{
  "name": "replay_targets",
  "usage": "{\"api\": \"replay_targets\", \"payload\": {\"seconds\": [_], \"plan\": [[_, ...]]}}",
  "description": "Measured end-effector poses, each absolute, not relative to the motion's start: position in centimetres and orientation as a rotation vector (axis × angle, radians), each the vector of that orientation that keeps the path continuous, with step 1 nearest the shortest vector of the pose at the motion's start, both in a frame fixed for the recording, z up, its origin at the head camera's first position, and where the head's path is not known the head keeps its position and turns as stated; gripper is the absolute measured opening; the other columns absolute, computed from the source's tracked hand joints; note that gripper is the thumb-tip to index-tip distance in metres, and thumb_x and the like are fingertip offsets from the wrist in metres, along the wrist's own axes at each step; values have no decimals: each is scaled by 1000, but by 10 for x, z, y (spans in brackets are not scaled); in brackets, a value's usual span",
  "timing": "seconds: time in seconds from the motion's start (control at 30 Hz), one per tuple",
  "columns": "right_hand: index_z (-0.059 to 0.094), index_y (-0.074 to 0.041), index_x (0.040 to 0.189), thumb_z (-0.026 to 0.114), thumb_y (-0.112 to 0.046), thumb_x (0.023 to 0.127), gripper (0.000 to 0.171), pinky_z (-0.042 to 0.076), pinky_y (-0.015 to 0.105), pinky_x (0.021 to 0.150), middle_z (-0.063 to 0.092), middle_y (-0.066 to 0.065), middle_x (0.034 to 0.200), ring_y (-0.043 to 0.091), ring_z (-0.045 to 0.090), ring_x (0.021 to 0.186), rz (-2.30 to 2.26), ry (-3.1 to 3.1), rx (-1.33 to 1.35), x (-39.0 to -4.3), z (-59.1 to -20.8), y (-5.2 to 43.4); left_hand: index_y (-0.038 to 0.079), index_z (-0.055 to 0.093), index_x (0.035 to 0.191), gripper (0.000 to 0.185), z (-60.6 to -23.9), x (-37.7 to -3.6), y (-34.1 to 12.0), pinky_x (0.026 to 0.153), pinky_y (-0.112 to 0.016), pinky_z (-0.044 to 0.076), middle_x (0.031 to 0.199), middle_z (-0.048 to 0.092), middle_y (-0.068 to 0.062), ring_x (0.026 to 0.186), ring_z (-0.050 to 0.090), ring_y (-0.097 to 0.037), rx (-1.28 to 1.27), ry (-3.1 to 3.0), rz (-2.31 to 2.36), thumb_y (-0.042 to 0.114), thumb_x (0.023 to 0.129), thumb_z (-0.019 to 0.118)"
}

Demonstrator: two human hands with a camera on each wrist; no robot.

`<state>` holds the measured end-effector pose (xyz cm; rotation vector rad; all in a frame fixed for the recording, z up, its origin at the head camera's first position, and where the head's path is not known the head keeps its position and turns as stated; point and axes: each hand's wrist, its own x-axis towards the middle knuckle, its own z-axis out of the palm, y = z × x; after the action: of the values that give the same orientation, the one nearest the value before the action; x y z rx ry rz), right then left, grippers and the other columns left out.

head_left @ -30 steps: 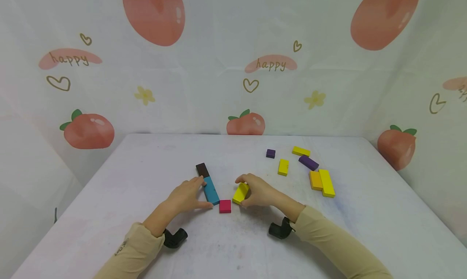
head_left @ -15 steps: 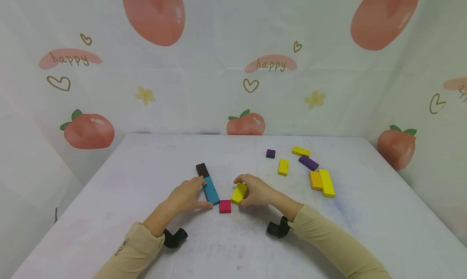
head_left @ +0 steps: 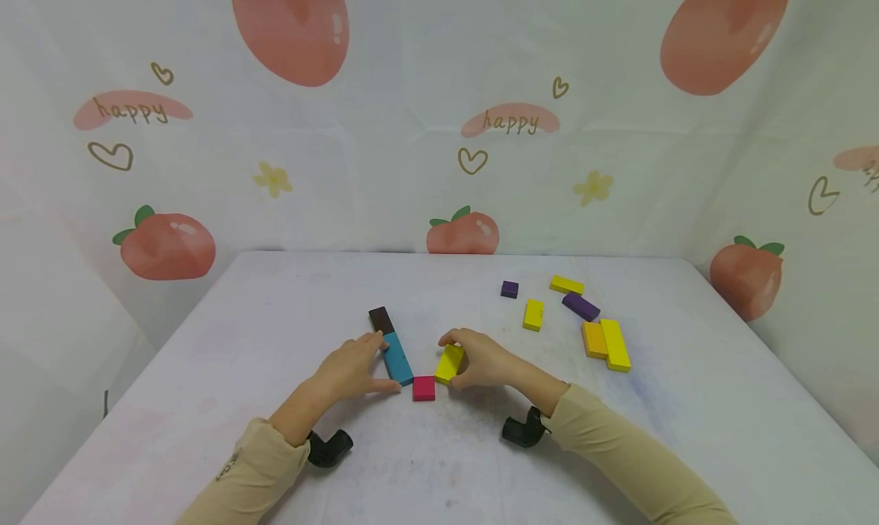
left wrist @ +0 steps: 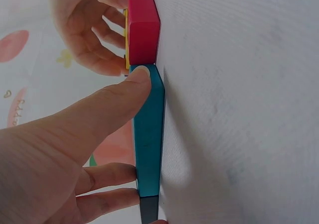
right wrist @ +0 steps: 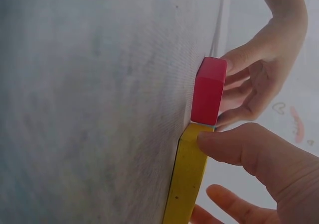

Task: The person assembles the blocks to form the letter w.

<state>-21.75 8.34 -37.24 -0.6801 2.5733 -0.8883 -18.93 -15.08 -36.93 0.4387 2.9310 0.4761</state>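
My left hand (head_left: 352,368) holds a blue block (head_left: 397,359) lying flat, thumb at its near end and fingertips along its far part. A dark brown block (head_left: 381,320) adjoins the blue block's far end. By the near end sits a small red block (head_left: 423,388); in the left wrist view the red block (left wrist: 143,30) meets the blue one (left wrist: 148,134). My right hand (head_left: 486,361) pinches a yellow block (head_left: 449,365) between thumb and fingers, its near end right at the red block's corner. The right wrist view shows the thumb on the yellow block's (right wrist: 187,179) end.
Loose blocks lie at the back right of the white table (head_left: 295,281): a small purple cube (head_left: 510,289), a longer purple block (head_left: 581,306), an orange block (head_left: 594,340) against a long yellow one (head_left: 614,345), and two shorter yellow blocks. A printed cloth (head_left: 384,166) hangs behind.
My right hand has slid the yellow block slightly left, up to the red block. The left hand and the blue, brown and red blocks have stayed put.
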Motion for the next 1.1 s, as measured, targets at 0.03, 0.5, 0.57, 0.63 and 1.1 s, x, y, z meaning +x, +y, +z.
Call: {"api": "replay_targets", "payload": {"seconds": [0.03,0.5,0.57,0.63,1.1], "plan": [[51,-8,124,75,-8,75,54,43,44,104,53,12,130,25,49,115,-890,2571,-680,-218,-372,83,-2,47,130,80,-369,-189,-151,98,-52,45,138,47,-20,117,51,-38,438,2931,477,43,72,77],[51,-8,125,75,-8,75,56,44,43,103,53,12,130,25,49,115,-893,2562,-678,-219,-374,83,-2,46,131,80,-370,-190,-151,97,-51,45,136,49,-19,115,52,-37,442,2935,480,43,72,77],[51,-9,125,75,-8,75,56,44,43,104,53,11,130,25,49,116,-893,2562,-678,-219,-374,84,-3,46,131,81,-370,-190,-151,98,-51,45,136,49,-18,115,52,-37,441,2935,486,44,72,77],[51,-9,125,75,-8,75,56,44,43,104,53,11,131,25,49,116,-894,2561,-680,-219,-374,84,-3,45,132,82,-371,-190,-151,98,-51,45,136,49,-18,116,52,-37,444,2936,490,43,72,77],[50,-9,126,74,-8,76,55,43,45,104,54,10,130,25,50,114,-872,2559,-702,-221,-374,83,-5,44,133,84,-372,-191,-152,99,-52,44,138,48,-19,119,50,-38,445,2940,484,44,72,76]]}}
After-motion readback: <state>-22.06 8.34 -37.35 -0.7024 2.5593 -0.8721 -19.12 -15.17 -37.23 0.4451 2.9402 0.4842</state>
